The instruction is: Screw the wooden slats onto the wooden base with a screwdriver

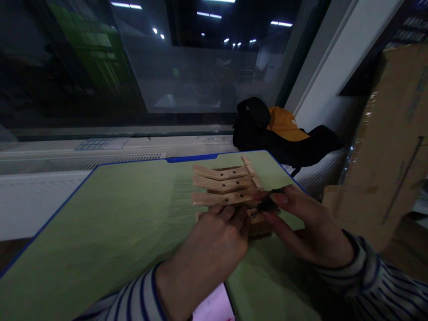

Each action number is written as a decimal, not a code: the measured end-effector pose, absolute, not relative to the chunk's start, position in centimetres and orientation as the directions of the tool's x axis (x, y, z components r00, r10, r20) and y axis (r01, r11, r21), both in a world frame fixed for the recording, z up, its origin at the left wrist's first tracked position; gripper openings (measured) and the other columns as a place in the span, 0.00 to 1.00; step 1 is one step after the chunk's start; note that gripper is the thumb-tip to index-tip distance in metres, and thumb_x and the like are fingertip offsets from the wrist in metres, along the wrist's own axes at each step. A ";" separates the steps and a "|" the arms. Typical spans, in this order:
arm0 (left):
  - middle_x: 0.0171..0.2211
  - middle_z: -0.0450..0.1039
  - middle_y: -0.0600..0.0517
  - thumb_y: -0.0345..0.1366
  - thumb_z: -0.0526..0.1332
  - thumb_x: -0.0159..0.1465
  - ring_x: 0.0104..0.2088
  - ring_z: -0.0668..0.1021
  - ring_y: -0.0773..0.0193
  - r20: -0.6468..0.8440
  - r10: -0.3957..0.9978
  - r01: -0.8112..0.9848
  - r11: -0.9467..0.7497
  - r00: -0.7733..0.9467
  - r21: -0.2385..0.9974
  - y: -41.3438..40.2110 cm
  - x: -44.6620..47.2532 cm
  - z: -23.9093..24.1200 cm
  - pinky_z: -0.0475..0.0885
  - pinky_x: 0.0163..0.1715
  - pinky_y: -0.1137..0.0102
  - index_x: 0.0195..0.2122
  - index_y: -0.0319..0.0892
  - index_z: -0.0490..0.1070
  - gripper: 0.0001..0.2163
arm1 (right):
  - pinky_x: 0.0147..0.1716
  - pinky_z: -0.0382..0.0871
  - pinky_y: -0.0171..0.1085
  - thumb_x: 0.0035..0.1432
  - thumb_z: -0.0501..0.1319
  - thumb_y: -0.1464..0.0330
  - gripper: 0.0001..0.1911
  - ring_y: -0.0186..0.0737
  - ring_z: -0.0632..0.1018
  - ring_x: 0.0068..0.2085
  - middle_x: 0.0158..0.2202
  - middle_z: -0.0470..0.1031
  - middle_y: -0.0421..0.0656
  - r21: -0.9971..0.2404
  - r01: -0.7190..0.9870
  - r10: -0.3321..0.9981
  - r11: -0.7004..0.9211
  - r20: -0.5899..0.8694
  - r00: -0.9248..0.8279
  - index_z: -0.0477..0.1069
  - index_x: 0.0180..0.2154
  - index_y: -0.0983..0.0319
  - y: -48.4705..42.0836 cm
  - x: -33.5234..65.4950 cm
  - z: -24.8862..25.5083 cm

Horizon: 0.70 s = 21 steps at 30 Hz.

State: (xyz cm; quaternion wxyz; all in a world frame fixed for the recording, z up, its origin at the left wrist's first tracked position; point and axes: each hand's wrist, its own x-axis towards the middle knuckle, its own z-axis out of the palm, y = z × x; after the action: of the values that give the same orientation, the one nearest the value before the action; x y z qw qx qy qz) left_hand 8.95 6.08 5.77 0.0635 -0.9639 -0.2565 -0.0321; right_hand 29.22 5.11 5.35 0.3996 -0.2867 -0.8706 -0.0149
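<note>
A wooden assembly of several pale slats lies on the table, with dark holes or screws along the slats and a narrow wooden strip at its far right end. My left hand is closed over the nearest slats, its bent fingers holding them down and hiding part of the wood. Between thumb and fingers, my right hand pinches a short black tool that looks like a small screwdriver. Its thin tip points at a hole in the nearest slat, close to my left fingertips; exact contact cannot be made out.
The green tabletop has a blue edge. A pink-lit phone or screen lies partly under my left forearm. Beyond the table are a black bag and an orange cap by the window; a large cardboard box stands right.
</note>
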 end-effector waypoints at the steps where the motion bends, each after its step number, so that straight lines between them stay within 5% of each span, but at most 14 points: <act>1: 0.51 0.74 0.41 0.28 0.53 0.67 0.51 0.76 0.51 0.107 0.488 0.499 -0.860 0.866 -0.110 6.1 8.9 5.7 0.74 0.49 0.56 0.53 0.34 0.70 0.15 | 0.35 0.72 0.46 0.54 0.58 0.81 0.39 0.45 0.76 0.38 0.37 0.75 0.45 -0.203 0.512 0.489 0.835 0.702 -0.519 0.50 0.64 0.54 5.1 29.3 5.3; 21: 0.50 0.75 0.42 0.29 0.56 0.65 0.48 0.77 0.52 0.163 0.466 0.488 -0.862 0.870 -0.140 6.2 8.9 5.2 0.74 0.48 0.58 0.52 0.34 0.71 0.15 | 0.29 0.69 0.39 0.55 0.59 0.80 0.33 0.39 0.73 0.32 0.33 0.71 0.41 -0.189 0.558 0.501 0.808 0.718 -0.483 0.56 0.60 0.55 5.1 29.1 5.3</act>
State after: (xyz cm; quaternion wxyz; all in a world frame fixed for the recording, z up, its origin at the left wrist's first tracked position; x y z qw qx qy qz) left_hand 8.88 6.15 5.17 0.0885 -0.9628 -0.2478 -0.0616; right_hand 29.06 5.05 5.31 0.4049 -0.3078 -0.8603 -0.0353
